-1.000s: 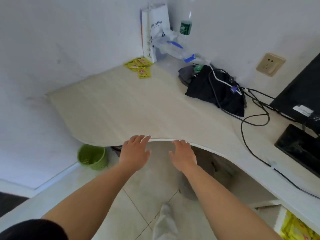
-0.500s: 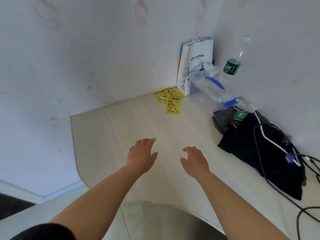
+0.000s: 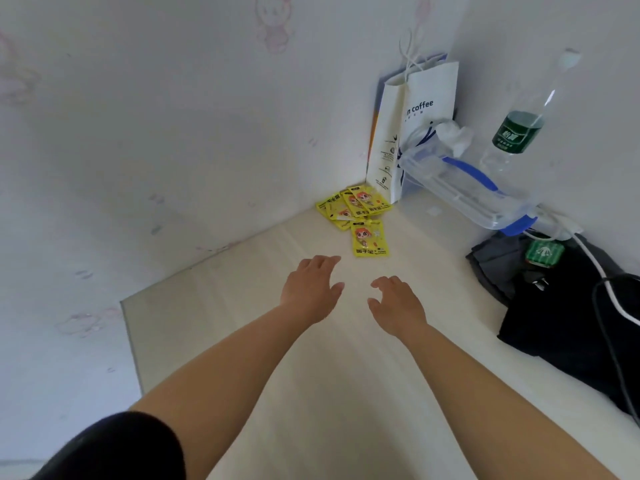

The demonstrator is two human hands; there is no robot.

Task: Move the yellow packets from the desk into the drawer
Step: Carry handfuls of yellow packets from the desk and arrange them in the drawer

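Head view has you looking down at the far corner of the desk (image 3: pixel 242 341), where the yellow packets (image 3: pixel 356 207) lie in a small loose heap: flat, bright yellow sachets printed with a cartoon figure with orange hair and dark lettering, several overlapping one another, and one packet (image 3: pixel 369 238) lying just apart on the near side of the heap. The heap sits beside the foot of a white paper bag (image 3: pixel 414 133) marked "coffee", which stands upright in the corner. Your left hand (image 3: pixel 311 289) and right hand (image 3: pixel 398 303) are both stretched out over the desk, palms down, fingers spread and slightly curled, neither one holding anything; both are short of the packets, the left a little nearer to the single one. The desk is pale wood-grain laminate, bare around your hands. To the right, a clear plastic container (image 3: pixel 464 188) with blue trim leans against the wall, a water bottle (image 3: pixel 519 129) with a green label stands behind it, and dark cloth (image 3: pixel 554 313) with cables (image 3: pixel 602 306) across it lies further right. The walls are pale with faint pink cartoon prints.
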